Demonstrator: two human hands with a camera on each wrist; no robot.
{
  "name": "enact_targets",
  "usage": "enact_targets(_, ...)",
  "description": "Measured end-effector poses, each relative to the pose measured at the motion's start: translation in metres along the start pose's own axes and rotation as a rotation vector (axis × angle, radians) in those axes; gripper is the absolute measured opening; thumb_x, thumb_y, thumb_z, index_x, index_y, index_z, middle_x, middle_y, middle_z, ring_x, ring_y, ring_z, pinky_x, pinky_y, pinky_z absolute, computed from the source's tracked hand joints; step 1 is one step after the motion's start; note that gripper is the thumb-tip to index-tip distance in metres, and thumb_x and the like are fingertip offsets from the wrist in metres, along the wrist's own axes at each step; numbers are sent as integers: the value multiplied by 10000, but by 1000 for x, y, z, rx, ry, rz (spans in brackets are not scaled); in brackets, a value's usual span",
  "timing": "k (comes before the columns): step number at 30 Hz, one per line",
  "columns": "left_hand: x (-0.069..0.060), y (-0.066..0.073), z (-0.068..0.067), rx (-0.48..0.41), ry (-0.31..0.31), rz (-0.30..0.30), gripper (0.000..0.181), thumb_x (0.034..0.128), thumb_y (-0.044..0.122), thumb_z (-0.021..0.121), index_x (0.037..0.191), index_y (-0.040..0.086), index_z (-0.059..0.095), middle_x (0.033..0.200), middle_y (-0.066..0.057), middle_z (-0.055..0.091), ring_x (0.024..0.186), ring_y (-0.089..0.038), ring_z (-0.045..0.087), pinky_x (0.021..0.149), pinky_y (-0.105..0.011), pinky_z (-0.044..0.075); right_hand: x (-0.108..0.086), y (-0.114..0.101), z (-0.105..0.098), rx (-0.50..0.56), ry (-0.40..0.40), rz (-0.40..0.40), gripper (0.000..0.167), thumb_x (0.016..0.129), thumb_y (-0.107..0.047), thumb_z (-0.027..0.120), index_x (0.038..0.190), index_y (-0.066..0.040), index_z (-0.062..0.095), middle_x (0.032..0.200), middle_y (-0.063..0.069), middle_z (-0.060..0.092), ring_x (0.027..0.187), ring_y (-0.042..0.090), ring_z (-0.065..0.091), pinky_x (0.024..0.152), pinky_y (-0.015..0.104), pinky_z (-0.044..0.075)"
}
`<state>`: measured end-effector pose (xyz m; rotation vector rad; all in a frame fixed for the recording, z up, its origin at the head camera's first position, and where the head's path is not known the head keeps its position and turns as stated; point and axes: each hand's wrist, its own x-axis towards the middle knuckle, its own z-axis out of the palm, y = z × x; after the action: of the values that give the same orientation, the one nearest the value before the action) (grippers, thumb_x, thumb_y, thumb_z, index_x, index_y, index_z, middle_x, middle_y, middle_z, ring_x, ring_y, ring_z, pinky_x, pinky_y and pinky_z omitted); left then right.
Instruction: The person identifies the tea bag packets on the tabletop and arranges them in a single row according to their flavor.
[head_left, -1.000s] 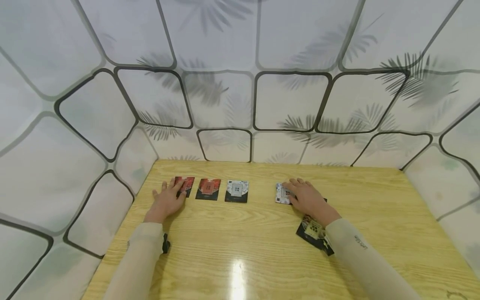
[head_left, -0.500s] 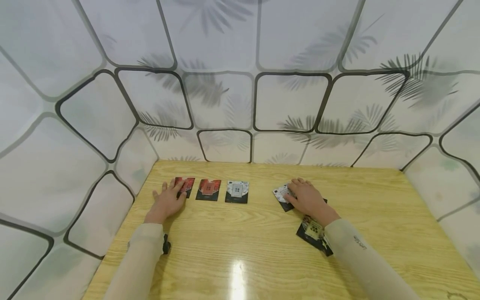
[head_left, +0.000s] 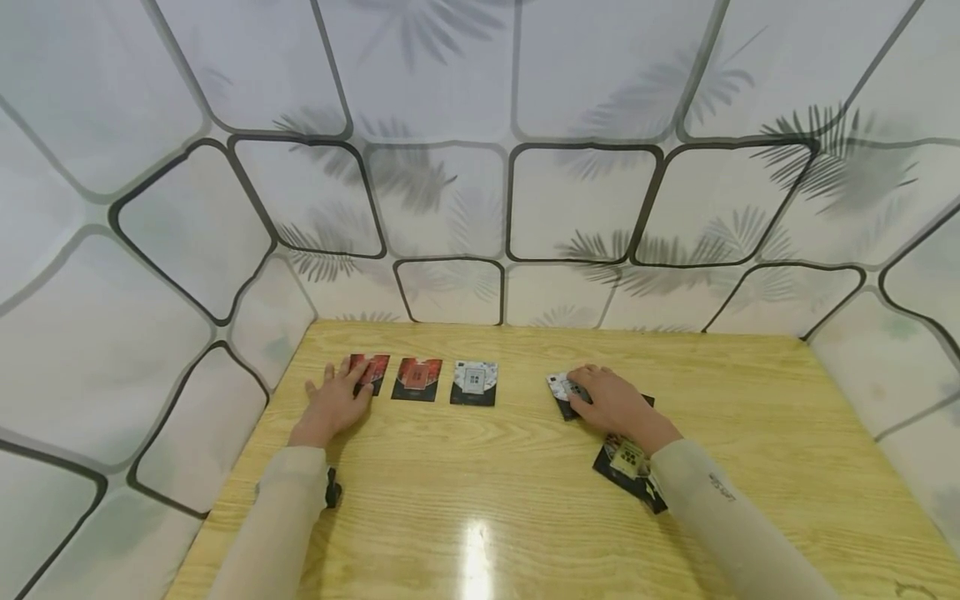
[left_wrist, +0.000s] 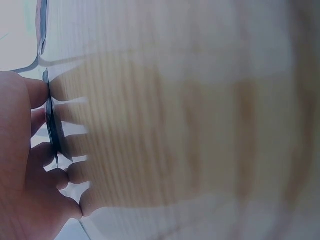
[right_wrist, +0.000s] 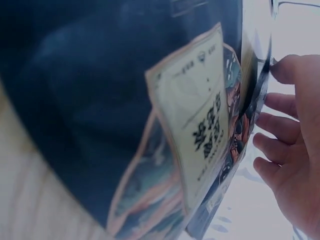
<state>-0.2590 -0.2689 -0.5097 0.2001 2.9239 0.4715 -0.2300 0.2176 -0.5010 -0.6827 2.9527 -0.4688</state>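
At the left of the head view, the left hand (head_left: pixel 332 406) rests with spread fingers on a red and black packet (head_left: pixel 380 372). In the left wrist view its fingertips touch that packet's (left_wrist: pixel 53 127) edge. The right hand (head_left: pixel 617 402) lies over a white and black packet (head_left: pixel 559 390), its fingers extended and covering much of it. Under and beside the right wrist, a dark packet with a yellowish label (head_left: pixel 624 460) lies tilted, partly hidden by the sleeve. In the right wrist view, a labelled packet (right_wrist: pixel 195 125) fills the foreground beside the right hand (right_wrist: pixel 295 135).
Between the hands, a red and black packet (head_left: pixel 416 379) and a white and black packet (head_left: pixel 473 382) lie flat on the wooden table (head_left: pixel 420 500). A patterned fabric wall (head_left: pixel 450 200) stands behind the table and at both sides.
The white packet under the right hand has turned from straight to slanted and shifted slightly left. The right fingers have drawn back a little over it. The left hand has not moved.
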Motion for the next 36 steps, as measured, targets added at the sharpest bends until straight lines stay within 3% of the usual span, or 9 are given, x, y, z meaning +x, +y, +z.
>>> enact_targets(8,0,0,0,6,3,-6,626,1130,366,378,1684,98,261,1722,-311,134,1562,-623,79,1133,-895,71,1,-4,1,-86,32,30,549,1051,-372,647,1459,-6,607,1453,261,618,1387,492,542,1146,654,428)
enact_targets(19,-1,1,-1,1,-7,-3,628,1135,370,371,1688,99,246,1723,-313,116,1562,-624,60,1134,-894,54,6,-10,13,-148,72,21,552,1059,-382,639,1431,25,608,1477,262,602,1444,470,500,1220,622,364)
enact_targets(36,2,-1,1,-12,-4,-1,624,1136,365,368,1690,106,243,1725,-313,111,1566,-619,43,1135,-893,37,-1,-13,8,-86,95,10,520,1053,-336,662,1435,12,605,1467,261,606,1418,467,527,1193,630,392)
